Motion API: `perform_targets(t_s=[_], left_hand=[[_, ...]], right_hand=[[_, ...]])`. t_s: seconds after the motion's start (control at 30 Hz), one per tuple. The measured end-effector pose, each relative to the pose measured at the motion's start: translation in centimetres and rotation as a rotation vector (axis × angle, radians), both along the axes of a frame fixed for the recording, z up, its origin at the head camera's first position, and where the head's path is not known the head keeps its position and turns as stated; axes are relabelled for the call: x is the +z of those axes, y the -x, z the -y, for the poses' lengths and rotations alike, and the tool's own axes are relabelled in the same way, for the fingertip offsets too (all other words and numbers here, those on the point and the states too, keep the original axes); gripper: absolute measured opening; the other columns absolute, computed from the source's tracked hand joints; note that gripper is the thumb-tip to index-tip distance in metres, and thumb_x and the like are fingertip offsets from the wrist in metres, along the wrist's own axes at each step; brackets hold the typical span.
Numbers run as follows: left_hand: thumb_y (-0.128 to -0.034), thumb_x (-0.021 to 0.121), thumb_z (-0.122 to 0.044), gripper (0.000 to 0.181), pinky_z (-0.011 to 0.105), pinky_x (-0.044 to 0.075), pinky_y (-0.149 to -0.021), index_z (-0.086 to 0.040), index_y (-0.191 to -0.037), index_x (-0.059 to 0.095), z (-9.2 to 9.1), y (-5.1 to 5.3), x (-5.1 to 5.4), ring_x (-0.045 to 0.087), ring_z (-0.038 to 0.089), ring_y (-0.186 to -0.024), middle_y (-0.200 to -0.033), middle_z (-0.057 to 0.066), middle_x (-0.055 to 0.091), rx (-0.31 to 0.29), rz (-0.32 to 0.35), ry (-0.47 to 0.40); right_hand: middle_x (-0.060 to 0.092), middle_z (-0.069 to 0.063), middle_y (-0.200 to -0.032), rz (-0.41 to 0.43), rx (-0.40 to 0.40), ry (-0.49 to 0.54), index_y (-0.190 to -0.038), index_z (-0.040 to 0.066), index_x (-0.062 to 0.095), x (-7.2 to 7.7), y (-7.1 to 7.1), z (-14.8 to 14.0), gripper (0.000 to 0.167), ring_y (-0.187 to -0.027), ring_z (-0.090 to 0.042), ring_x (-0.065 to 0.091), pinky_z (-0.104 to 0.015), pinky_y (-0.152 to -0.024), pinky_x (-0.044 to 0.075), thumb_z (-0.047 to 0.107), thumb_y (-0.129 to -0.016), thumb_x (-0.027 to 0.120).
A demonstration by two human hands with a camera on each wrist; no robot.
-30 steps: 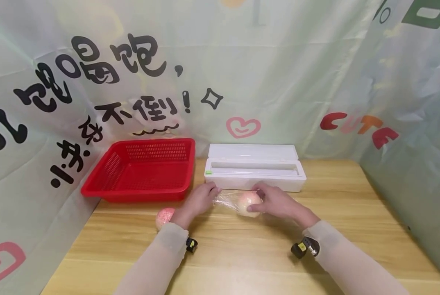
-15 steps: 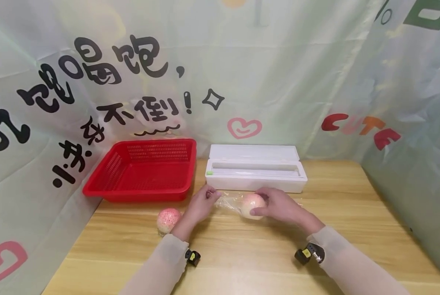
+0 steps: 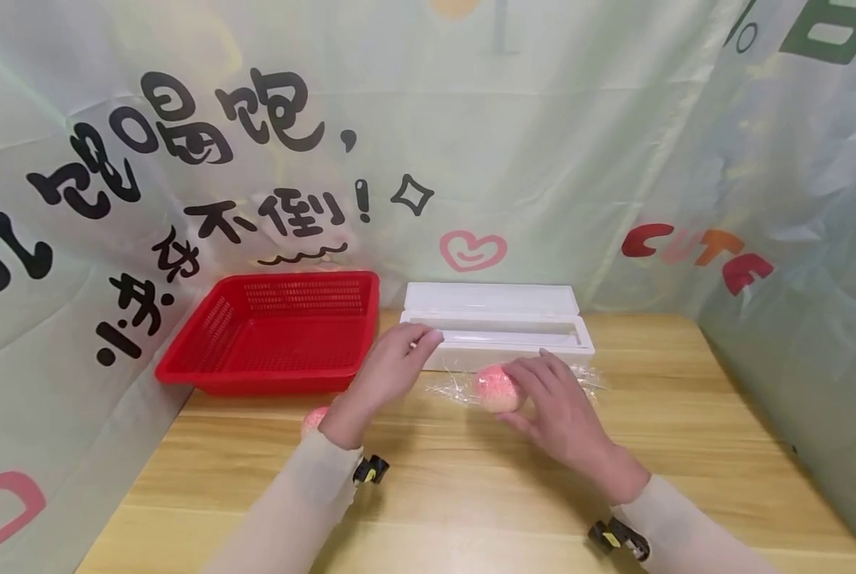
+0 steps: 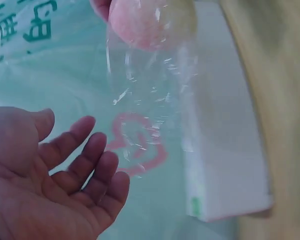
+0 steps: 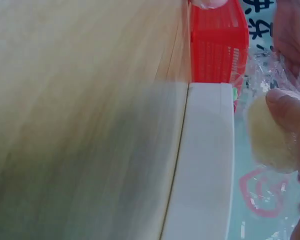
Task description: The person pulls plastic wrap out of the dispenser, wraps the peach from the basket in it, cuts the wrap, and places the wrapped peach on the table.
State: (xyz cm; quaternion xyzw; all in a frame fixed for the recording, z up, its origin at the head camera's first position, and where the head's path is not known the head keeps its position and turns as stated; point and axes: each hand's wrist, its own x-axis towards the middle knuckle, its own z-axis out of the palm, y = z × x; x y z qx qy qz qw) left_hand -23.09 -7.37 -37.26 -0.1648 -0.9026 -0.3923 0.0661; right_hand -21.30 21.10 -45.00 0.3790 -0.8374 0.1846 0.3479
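In the head view, my right hand (image 3: 567, 410) holds a round pink-and-cream peach (image 3: 498, 389) in clear cling film, its fingers and thumb around the fruit. In the right wrist view, the thumb presses on the pale side of this peach (image 5: 272, 135). Loose film (image 4: 150, 95) trails from the peach toward my left hand (image 4: 65, 170). That hand is apart from the film, its fingers loosely bent and holding nothing. From the head view, my left hand (image 3: 385, 371) hovers before the white cling film box (image 3: 507, 359). A second peach (image 3: 314, 418) is partly hidden behind the left wrist.
At the back left of the wooden table (image 3: 457, 494) stands a red plastic basket (image 3: 266, 379). The white box has its lid (image 3: 491, 299) raised, near the printed cloth backdrop (image 3: 543, 159). Another cloth panel (image 3: 815, 343) borders the right side.
My left hand has let go of the film and risen toward the box. My right hand has turned the peach, so more of its pink side shows. The left forearm now covers more of the second peach.
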Motion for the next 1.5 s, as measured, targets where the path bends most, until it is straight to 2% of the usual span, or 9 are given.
perform_targets(t_s=[0.23, 0.43, 0.57, 0.7, 0.93, 1.17, 1.27, 1.37, 1.5], left_hand=[[-0.1094, 0.053, -0.043, 0.048, 0.048, 0.051, -0.113, -0.01, -0.142, 0.067, -2.5, 1.1, 3.7, 0.062, 0.029, -0.133, -0.141, 0.009, 0.068, -0.1, 0.002, 0.127], [-0.1099, 0.038, -0.058, 0.062, 0.045, 0.044, -0.119, -0.016, -0.15, 0.06, -5.3, 1.7, 3.8, 0.057, 0.024, -0.141, -0.149, 0.003, 0.063, -0.292, 0.156, 0.244], [-0.11, 0.03, -0.062, 0.066, 0.042, 0.05, -0.112, -0.019, -0.137, 0.072, -5.9, 1.4, 3.4, 0.065, 0.019, -0.127, -0.132, -0.002, 0.072, -0.347, 0.259, 0.201], [-0.1085, 0.031, -0.066, 0.066, 0.039, 0.053, -0.106, -0.023, -0.132, 0.075, -5.7, 1.1, 3.6, 0.067, 0.015, -0.119, -0.123, -0.006, 0.074, -0.388, 0.26, 0.196], [-0.092, 0.078, -0.047, 0.055, 0.028, 0.058, -0.082, -0.019, -0.137, 0.065, -4.7, 0.9, 4.2, 0.067, 0.011, -0.094, -0.108, -0.007, 0.07, -0.572, 0.231, 0.255], [-0.0875, 0.087, -0.035, 0.056, 0.027, 0.058, -0.082, -0.021, -0.138, 0.067, -2.8, 0.9, 4.0, 0.066, 0.011, -0.095, -0.109, -0.012, 0.069, -0.536, 0.23, 0.192], [-0.0872, 0.087, -0.032, 0.064, 0.03, 0.058, -0.085, -0.019, -0.145, 0.063, -1.6, 0.8, 3.9, 0.065, 0.012, -0.099, -0.115, -0.011, 0.069, -0.496, 0.241, 0.188], [-0.0869, 0.088, -0.029, 0.068, 0.032, 0.058, -0.088, -0.019, -0.148, 0.06, -0.6, 0.9, 3.9, 0.064, 0.015, -0.104, -0.121, -0.008, 0.069, -0.468, 0.272, 0.179], [-0.0869, 0.087, -0.027, 0.071, 0.034, 0.057, -0.088, -0.019, -0.151, 0.058, 0.1, 0.9, 3.7, 0.063, 0.017, -0.105, -0.122, -0.006, 0.068, -0.454, 0.292, 0.176]], right_hand=[[0.07, -0.014, -0.122, -0.296, 0.063, 0.027, -0.127, -0.001, 0.068, 0.9, -0.8, 1.1, 0.051, -0.112, -0.037, 0.063, -0.051, -0.123, 0.036, 0.045, -0.108, 0.058], [0.072, -0.015, -0.122, -0.432, 0.082, 0.034, -0.126, -0.002, 0.069, 1.1, -1.0, 1.8, 0.044, -0.112, -0.037, 0.063, -0.05, -0.124, 0.035, 0.038, -0.109, 0.058], [0.072, -0.015, -0.121, -0.46, 0.07, 0.044, -0.126, -0.002, 0.069, 1.2, -1.0, 2.0, 0.042, -0.108, -0.037, 0.065, -0.051, -0.122, 0.038, 0.035, -0.109, 0.059], [0.073, -0.016, -0.122, -0.45, 0.039, 0.076, -0.124, -0.002, 0.07, 1.5, -1.1, 2.0, 0.042, -0.106, -0.038, 0.065, -0.056, -0.116, 0.041, 0.036, -0.109, 0.06], [0.071, -0.015, -0.122, -0.406, 0.013, 0.063, -0.124, -0.001, 0.069, 2.1, -1.1, 2.0, 0.045, -0.109, -0.038, 0.063, -0.062, -0.11, 0.042, 0.039, -0.11, 0.056], [0.068, -0.017, -0.123, -0.417, -0.029, 0.058, -0.129, -0.002, 0.064, 3.4, -0.9, 0.3, 0.057, -0.111, -0.039, 0.059, -0.057, -0.118, 0.035, 0.049, -0.106, 0.059], [0.065, -0.024, -0.122, -0.303, -0.05, 0.169, -0.129, -0.008, 0.061, 4.3, -1.1, -1.5, 0.062, -0.112, -0.043, 0.056, -0.044, -0.125, 0.03, 0.048, -0.103, 0.064], [0.065, -0.022, -0.122, 0.083, -0.118, 0.374, -0.134, -0.005, 0.06, 5.5, -2.1, -2.9, 0.052, -0.116, -0.037, 0.056, -0.035, -0.117, 0.034, 0.035, -0.102, 0.067], [0.067, -0.009, -0.115, 0.578, -0.263, 0.564, -0.134, 0.005, 0.064, 6.8, -3.0, -3.0, 0.038, -0.107, -0.016, 0.059, -0.026, -0.094, 0.045, 0.028, -0.105, 0.067]])
